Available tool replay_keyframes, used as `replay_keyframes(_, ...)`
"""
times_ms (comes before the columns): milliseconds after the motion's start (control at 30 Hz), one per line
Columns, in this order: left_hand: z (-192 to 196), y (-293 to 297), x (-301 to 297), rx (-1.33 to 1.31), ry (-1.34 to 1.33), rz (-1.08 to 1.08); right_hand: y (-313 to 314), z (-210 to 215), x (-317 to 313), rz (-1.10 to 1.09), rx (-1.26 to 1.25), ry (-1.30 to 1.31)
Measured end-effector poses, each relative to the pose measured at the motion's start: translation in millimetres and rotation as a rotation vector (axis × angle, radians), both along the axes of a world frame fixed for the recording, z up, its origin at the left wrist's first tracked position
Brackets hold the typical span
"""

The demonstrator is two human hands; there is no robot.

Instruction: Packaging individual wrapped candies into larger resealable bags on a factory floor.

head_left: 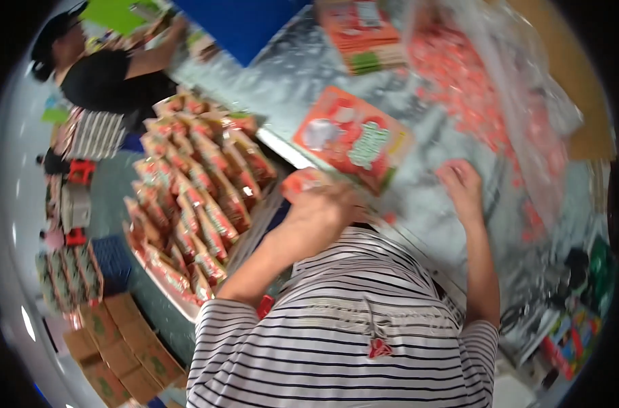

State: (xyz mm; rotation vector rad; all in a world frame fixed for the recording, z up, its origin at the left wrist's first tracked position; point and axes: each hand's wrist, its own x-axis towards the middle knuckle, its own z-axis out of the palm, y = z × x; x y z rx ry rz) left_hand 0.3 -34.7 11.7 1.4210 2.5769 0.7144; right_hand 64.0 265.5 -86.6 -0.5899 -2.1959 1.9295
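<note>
Head view: lower-left of the orange pouch [350, 136], my left hand [316, 212] grips another packet [300, 181]; right of the pouch, my right hand [461, 182] curls, contents unclear.

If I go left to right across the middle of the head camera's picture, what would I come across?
Blue crate → packed rows of orange pouches → the person's left hand → the right hand → clear plastic bag → dark green bundle.
</note>
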Motion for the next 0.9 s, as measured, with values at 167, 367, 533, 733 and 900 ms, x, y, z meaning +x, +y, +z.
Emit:
replay_keyframes(167, 11.1, 6.2, -15.2, 0.023, -0.062, 0.058, -19.1, -3.4, -9.0, 0.107, 0.052, 0.057)
replay_keyframes(367, 12.3, -16.0, -10.1, 0.041, 0.029, 0.154, -75.8, 35.5, 7.5, 0.547, 0.714, 0.058)
replay_keyframes(533, 7.4, 4.4, -8.3, 0.155, -0.043, -0.066, -80.3, 25.1, 35.7, 0.593, 0.764, -0.048)
replay_keyframes(733, -17.4, 39.9, 12.1, 0.020, 0.059, -0.102, -36.1, 5.4, 27.3, 0.287, 0.256, 0.057)
replay_keyframes(900, -21.1, 55.8, 18.4, 0.045, 0.136, -0.213, -58.6, 80.5, 13.7, 0.232, -0.377, 0.017)
